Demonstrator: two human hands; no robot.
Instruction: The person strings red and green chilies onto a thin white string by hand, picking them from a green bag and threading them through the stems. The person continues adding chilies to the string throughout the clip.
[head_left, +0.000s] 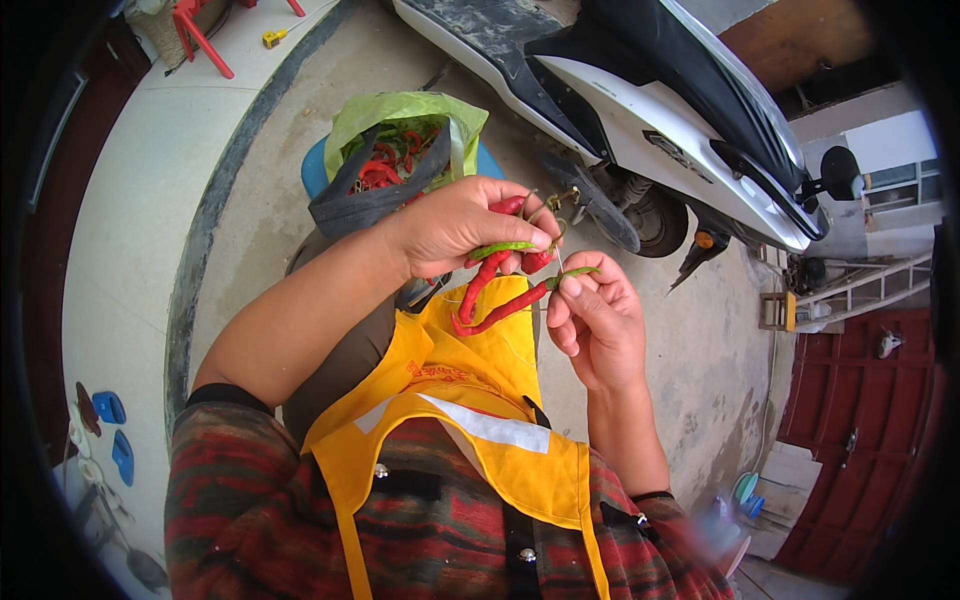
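Several red chili peppers (482, 285), one of them partly green, are bunched in my left hand (469, 229), pinched between thumb and fingers. My right hand (604, 319) grips the green stem of one long red chili pepper (510, 306), whose curved tip points left. A thin needle-like piece (559, 259) stands between the two hands, at that pepper's stem end. Fine thread hangs over the yellow apron (420, 360). Just beyond my left forearm, an open green bag (465, 116) with a wide dark handle holds more red peppers and some green ones.
Under the bag is a blue seat-like surface (313, 171). A white and black motor scooter (637, 120) stands ahead and to the right. Red plastic legs (202, 41) and a yellow tape measure (274, 37) are at the upper left. A ladder (870, 289) lies at the far right.
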